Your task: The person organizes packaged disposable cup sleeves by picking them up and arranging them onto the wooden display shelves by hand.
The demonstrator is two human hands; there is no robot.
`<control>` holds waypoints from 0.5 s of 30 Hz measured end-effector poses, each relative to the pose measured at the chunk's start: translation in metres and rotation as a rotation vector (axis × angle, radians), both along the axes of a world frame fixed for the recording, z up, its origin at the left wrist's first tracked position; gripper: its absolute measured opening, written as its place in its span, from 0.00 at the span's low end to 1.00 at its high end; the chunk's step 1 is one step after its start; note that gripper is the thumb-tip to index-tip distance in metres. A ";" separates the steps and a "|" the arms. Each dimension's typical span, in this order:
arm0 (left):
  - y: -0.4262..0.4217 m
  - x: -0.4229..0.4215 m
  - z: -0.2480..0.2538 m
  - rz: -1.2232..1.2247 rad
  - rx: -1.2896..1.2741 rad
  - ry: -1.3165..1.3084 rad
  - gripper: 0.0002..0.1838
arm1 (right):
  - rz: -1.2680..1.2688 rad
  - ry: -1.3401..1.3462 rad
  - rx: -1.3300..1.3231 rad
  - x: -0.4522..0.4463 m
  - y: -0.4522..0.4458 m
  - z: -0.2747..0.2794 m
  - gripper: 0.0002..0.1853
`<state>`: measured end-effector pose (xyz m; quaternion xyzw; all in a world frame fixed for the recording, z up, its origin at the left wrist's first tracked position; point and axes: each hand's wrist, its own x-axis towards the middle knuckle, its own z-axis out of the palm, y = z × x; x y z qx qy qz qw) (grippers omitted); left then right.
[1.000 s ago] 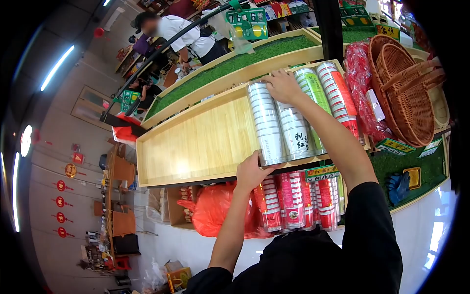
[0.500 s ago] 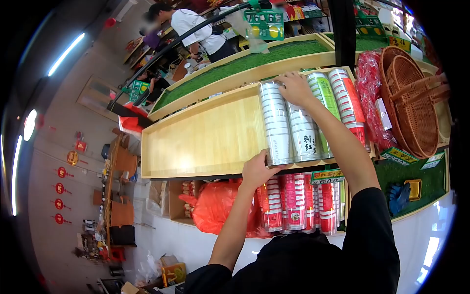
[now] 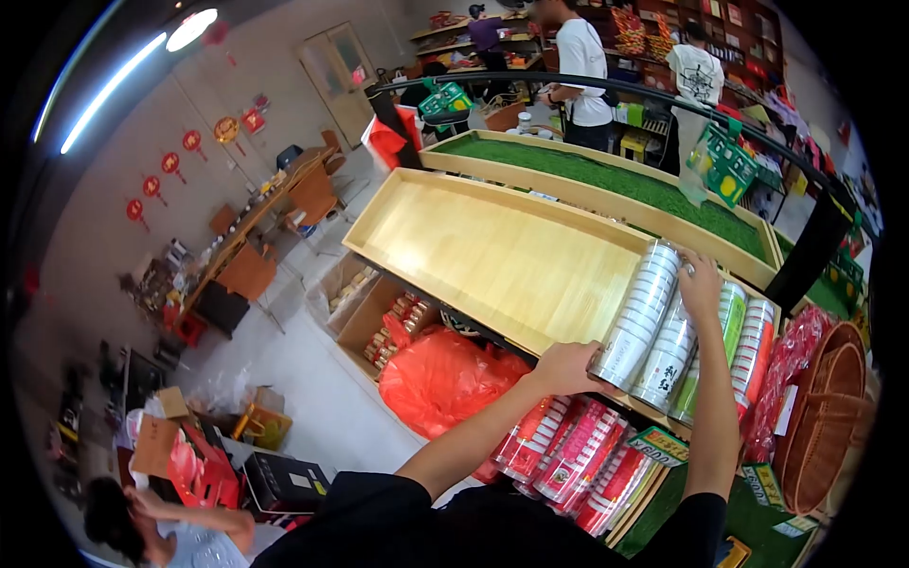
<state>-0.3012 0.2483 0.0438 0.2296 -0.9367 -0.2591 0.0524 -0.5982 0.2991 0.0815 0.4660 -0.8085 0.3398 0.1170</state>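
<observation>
1. Bracing the leftmost clear tube of white cups (image 3: 636, 322) at its near end, the left hand (image 3: 571, 369) touches it just above the tray's near rim, thumb and fingers spread; it cannot be told whether they grasp the tube or only press against it

2. Reaching to the far end of the same row, the right hand (image 3: 701, 284) has its fingers bent over the tops of the tubes, near the gap between the leftmost tube and the tube with black writing (image 3: 667, 362); how firm the grip is cannot be told

3. Both of these tubes lie side by side in the right part of the long wooden tray (image 3: 502, 246), followed to the right by a green-labelled tube (image 3: 731, 312) and a red-labelled tube (image 3: 752, 352)

4. Below the tray's near side are a red plastic bag (image 3: 445, 374), a cardboard box (image 3: 357, 339) of small packs and several red and pink tubes (image 3: 578, 450), with a green price tag (image 3: 660, 445) just beside them

5. Right of the tray, red shiny wrapping (image 3: 784, 379) lies next to brown wicker baskets (image 3: 828, 421)

6. Beyond the tray runs a shelf lined with green turf (image 3: 606, 180), and two people in white tops (image 3: 580, 66) stand farther back
</observation>
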 end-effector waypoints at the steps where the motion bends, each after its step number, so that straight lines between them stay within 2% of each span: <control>1: 0.000 0.000 0.000 0.006 0.004 0.009 0.43 | -0.018 0.007 0.003 -0.001 0.000 -0.002 0.21; 10: 0.001 0.000 0.001 -0.025 0.011 -0.006 0.44 | -0.005 0.029 -0.025 -0.003 0.002 -0.005 0.20; 15: 0.004 0.000 0.005 0.012 -0.017 0.011 0.42 | -0.021 0.042 -0.048 -0.005 0.004 -0.011 0.21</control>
